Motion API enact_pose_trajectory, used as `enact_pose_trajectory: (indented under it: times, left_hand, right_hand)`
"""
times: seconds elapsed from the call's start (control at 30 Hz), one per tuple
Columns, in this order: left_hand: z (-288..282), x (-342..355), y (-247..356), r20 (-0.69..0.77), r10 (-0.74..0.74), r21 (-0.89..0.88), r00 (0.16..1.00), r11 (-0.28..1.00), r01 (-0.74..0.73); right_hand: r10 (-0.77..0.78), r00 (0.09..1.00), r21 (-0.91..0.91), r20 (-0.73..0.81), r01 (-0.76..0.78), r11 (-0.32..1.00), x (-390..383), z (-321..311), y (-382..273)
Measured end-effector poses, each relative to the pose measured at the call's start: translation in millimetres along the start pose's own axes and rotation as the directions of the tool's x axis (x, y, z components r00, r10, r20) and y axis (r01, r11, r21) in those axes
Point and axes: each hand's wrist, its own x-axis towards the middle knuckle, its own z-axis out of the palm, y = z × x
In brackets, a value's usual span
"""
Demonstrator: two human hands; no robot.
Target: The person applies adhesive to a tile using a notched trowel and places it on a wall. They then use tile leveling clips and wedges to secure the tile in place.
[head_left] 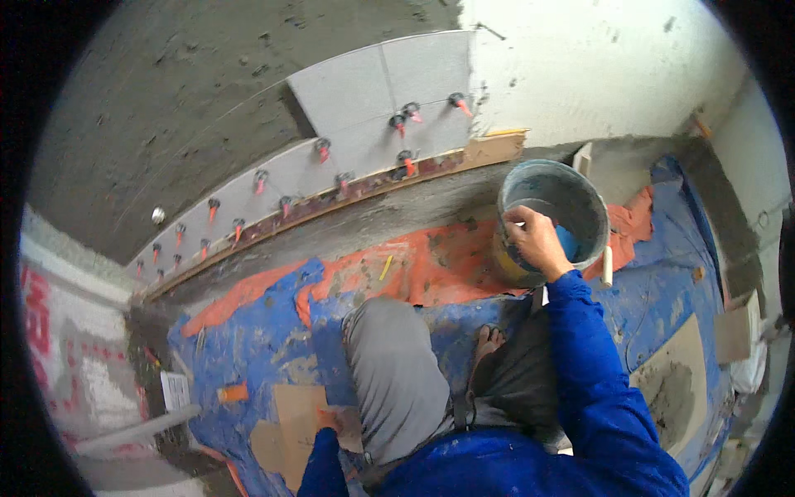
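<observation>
My right hand [538, 242] reaches over the near side of a dark, mortar-smeared bucket [592, 199]. Its fingers are curled together just inside the rim, and what they hold, if anything, is too small to make out. Something blue [566, 241] shows inside the bucket beside my wrist. Low on the left, my left hand [329, 420] is down by a brown cardboard piece [300, 404]; its fingers are mostly hidden. On the wall ahead are grey tiles [356, 91] with several red-and-black levelling clips [323, 149] at their joints.
A wooden batten [331, 201] runs under the tiles. Blue sheeting [650, 306] and a torn orange sheet [439, 261] cover the floor. To the right lies a board [694, 352] bearing mortar. A pale handle [608, 265] stands beside the bucket. Wet grey mortar [182, 91] coats the left wall.
</observation>
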Motion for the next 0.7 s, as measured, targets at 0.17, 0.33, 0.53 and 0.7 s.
enact_pose_trajectory:
  times: [0.17,0.33,0.53,0.7]
  left_hand:
    - [33.1,-44.3,-10.3,-0.153,-0.535,-0.877,0.831,0.462,0.136]
    - [27.7,-140.6,-53.9,0.153,-0.392,-0.988,0.907,-0.033,0.152]
    - [-91.5,-269.4,-66.3,-0.319,-0.385,-0.490,0.866,-0.716,-0.498]
    - [-160.3,-261.6,-98.3,-0.439,-0.363,-0.852,0.821,-0.122,-0.510]
  right_hand:
    - [-0.123,0.992,-0.114,0.036,0.126,0.985,9.1,-4.5,-1.4]
    - [-0.052,0.981,0.028,0.188,0.048,0.998,11.0,2.7,-8.8]
    - [-0.131,0.968,-0.006,0.215,0.135,0.991,2.3,19.9,-60.4]
    - [-0.458,0.836,0.398,0.303,0.326,0.858,-34.1,63.1,-128.0]
